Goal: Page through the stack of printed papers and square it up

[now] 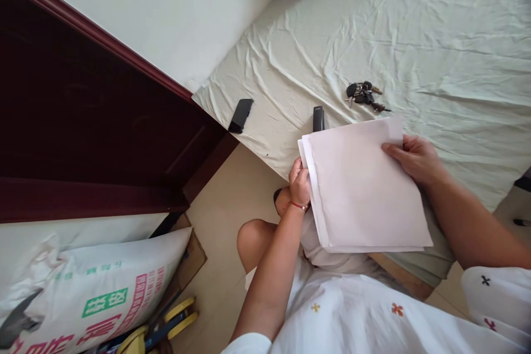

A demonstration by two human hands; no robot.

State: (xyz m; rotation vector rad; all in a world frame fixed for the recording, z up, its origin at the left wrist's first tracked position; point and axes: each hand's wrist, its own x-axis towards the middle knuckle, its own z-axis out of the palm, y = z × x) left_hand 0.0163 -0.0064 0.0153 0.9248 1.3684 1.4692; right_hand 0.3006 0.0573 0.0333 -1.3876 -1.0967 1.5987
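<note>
A stack of white paper sheets point(365, 188) is held above my lap, its sheets slightly out of line along the left and bottom edges. My left hand point(299, 182), with a red string bracelet at the wrist, grips the left edge of the stack; part of its fingers is hidden by the paper. At the upper right corner my right hand point(417, 157) pinches the stack, thumb on top and fingers behind. Just beyond the paper's far edge lies a black stapler point(318, 118), its near end covered by the sheets.
A cloth-covered table point(456, 66) spreads ahead, with a bunch of keys point(364, 94) and a black phone point(241, 115) on it. Dark red wooden furniture point(95, 99) stands at left. On the floor below are a printed white sack point(108, 282) and a yellow-wheeled item point(180, 315).
</note>
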